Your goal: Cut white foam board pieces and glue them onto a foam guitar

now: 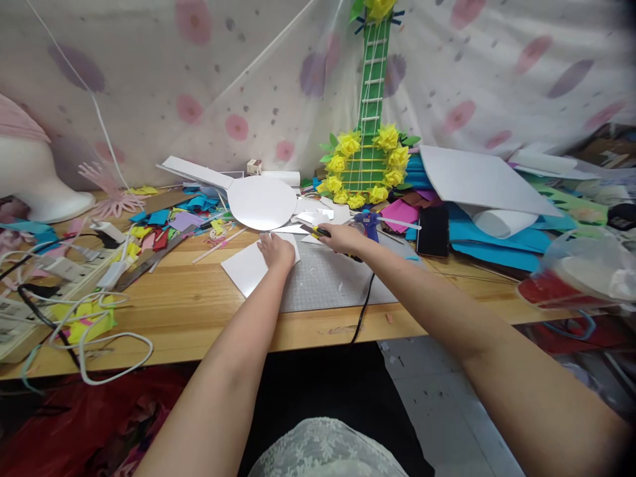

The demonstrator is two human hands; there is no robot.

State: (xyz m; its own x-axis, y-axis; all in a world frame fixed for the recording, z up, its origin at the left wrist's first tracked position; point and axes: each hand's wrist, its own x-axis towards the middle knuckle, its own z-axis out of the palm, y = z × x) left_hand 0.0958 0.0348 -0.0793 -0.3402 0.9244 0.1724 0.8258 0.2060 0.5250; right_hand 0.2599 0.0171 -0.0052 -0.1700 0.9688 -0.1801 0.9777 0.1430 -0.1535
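Note:
My left hand (276,252) lies spread on a white board (246,268), pressing it against the table and the edge of the grey cutting mat (318,285). My right hand (342,238) is closed around a yellow and black utility knife (318,231), whose tip points left above the mat. A white banjo-shaped cutout (262,202) with a round body and long neck lies just behind my hands. Close by my right hand rests a blue glue gun (368,224), with a white glue stick out of its back. White offcuts (315,215) are scattered behind the mat.
A green paper instrument with yellow flowers (370,165) stands at the back. On the left are paper scraps (183,218), a metal ruler (154,258) and power strips with cables (64,271). On the right are a black phone-like slab (432,230), blue sheets (491,245) and a plastic cup (571,278).

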